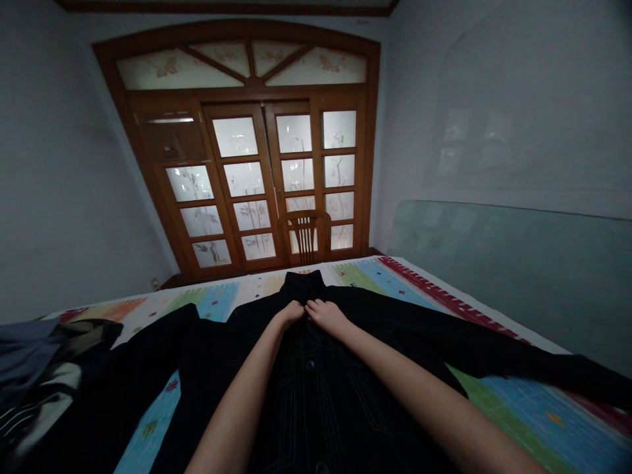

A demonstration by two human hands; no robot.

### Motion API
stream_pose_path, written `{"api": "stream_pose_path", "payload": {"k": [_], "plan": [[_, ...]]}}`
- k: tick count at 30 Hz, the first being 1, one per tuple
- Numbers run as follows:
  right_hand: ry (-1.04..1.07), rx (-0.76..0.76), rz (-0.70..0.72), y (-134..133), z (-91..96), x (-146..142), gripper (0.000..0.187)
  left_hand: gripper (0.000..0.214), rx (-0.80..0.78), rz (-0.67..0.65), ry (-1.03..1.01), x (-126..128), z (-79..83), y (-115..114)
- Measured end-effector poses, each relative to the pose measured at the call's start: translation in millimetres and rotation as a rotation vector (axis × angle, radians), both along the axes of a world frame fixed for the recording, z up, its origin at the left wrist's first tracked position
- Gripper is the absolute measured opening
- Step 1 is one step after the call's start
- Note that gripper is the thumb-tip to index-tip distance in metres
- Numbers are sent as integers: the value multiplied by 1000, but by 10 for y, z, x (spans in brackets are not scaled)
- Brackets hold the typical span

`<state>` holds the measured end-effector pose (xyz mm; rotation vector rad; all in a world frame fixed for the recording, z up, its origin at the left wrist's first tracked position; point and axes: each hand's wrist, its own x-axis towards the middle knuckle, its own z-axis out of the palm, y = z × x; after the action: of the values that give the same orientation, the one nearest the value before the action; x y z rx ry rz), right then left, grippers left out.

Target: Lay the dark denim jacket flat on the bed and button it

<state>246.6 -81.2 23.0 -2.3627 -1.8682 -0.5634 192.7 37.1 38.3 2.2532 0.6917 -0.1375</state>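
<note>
A black button-front jacket (340, 388) lies spread on its back on the bed, its sleeves stretched out to both sides. Its collar (303, 283) stands up at the far end. My left hand (291, 312) is closed on the front edge just below the collar. Right beside it, my right hand (326, 316) pinches the other front edge. The fingertips of both hands nearly meet and hide what is between them. Farther down the front, a button (310, 364) shows on the placket.
The bed has a colourful patterned sheet (523, 408). Piled clothes (34, 368) lie at the left edge. A wooden chair (305, 227) stands beyond the bed, before wood-framed glass doors (247, 197). A pale green headboard-like panel (503, 263) runs along the right wall.
</note>
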Motion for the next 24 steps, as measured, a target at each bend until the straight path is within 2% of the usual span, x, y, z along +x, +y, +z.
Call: {"api": "stream_pose_path", "payload": {"k": [4, 8, 12, 21, 24], "plan": [[-47, 57, -1, -21, -32, -17, 28, 21, -87, 35, -36, -60, 18, 22], [-37, 124, -54, -16, -58, 18, 19, 23, -145, 81, -53, -83, 37, 13], [-18, 161, -66, -23, -66, 49, 18, 24, -174, 117, -52, -71, 49, -1], [-3, 95, 44, 20, 0, -36, 27, 25, -166, 167, -23, -38, 90, -52], [26, 84, 42, 37, -7, -35, 28, 25, -155, 166, -8, -24, 96, -52]]}}
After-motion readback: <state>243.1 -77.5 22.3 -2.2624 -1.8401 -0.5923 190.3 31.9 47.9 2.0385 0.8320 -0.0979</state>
